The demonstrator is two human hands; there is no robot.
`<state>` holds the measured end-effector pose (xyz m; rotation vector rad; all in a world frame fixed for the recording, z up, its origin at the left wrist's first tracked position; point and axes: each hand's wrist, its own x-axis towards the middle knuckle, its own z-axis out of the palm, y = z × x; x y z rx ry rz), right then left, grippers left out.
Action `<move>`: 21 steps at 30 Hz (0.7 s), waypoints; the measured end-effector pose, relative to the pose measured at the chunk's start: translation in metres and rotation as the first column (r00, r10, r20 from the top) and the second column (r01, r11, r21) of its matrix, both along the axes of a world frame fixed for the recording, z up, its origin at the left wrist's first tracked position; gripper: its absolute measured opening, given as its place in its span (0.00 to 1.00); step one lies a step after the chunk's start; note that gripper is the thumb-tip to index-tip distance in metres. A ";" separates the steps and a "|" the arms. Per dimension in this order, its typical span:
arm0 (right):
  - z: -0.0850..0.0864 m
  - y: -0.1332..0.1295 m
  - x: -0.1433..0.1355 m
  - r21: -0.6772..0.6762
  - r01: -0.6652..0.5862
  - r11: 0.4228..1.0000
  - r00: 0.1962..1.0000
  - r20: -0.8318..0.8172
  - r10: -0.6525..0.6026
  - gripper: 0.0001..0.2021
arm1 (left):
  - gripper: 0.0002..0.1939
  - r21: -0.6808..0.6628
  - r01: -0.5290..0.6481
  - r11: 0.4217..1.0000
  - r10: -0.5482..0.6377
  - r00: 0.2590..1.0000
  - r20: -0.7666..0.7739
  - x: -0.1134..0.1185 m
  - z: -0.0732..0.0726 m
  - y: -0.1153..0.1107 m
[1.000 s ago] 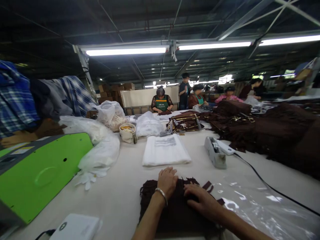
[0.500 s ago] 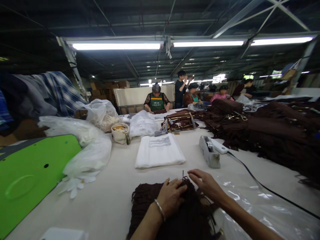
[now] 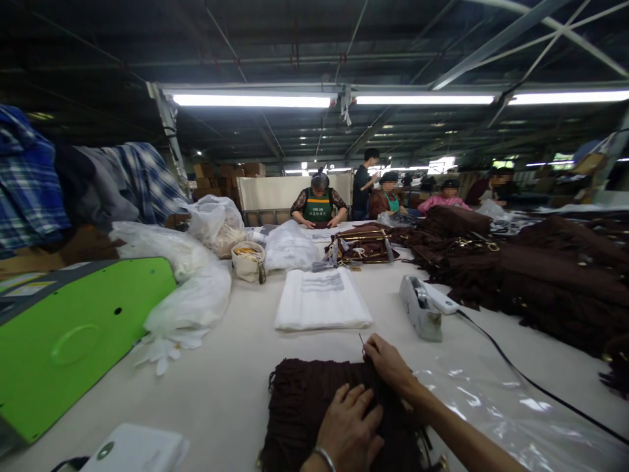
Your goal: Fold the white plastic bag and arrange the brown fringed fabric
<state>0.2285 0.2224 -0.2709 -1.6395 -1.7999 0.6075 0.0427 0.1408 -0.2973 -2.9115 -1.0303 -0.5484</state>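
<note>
A dark brown fringed fabric piece [image 3: 299,406] lies on the table right in front of me. My left hand [image 3: 350,423], with a bangle at the wrist, rests flat on its middle, fingers spread. At its upper right corner, my right hand [image 3: 386,359] has its fingertips closed on a thin dark strand [image 3: 362,342] that sticks up. Just beyond the fabric is a stack of white bags [image 3: 323,301] with grey print.
A tape dispenser [image 3: 420,311] and a white corded device [image 3: 442,300] stand right of the bags. Clear plastic [image 3: 511,406] lies at right, below brown goods [image 3: 550,262]. A green machine [image 3: 83,334] is left; a person [image 3: 318,204] sits opposite.
My left hand has moved down onto the middle of the fabric. My right hand has gone from open to pinching the strand at the corner. The view has swung left.
</note>
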 end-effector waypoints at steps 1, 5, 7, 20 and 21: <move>-0.001 0.000 0.001 0.012 -0.009 1.000 0.993 -0.117 0.010 0.11 | 0.23 -0.012 -0.002 1.000 0.003 1.000 0.011 0.000 0.001 -0.001; 0.000 -0.007 0.001 -0.006 -0.062 0.998 0.926 -0.374 0.055 0.13 | 0.20 -0.062 -0.012 0.998 0.015 0.998 0.054 0.001 0.005 -0.003; 0.003 -0.017 -0.001 0.003 -0.082 0.997 0.930 -0.359 0.078 0.14 | 0.19 -0.080 -0.012 0.997 0.019 0.996 0.091 0.002 0.004 -0.004; 0.013 -0.122 0.003 -0.045 -0.524 0.850 0.827 0.209 0.521 0.21 | 0.18 -0.249 -0.176 0.952 0.275 0.850 0.450 0.016 0.057 0.029; 0.015 -0.126 0.003 -0.034 -0.543 0.839 0.814 0.225 0.536 0.23 | 0.22 -0.261 -0.165 0.951 0.250 0.908 0.337 0.021 0.057 0.038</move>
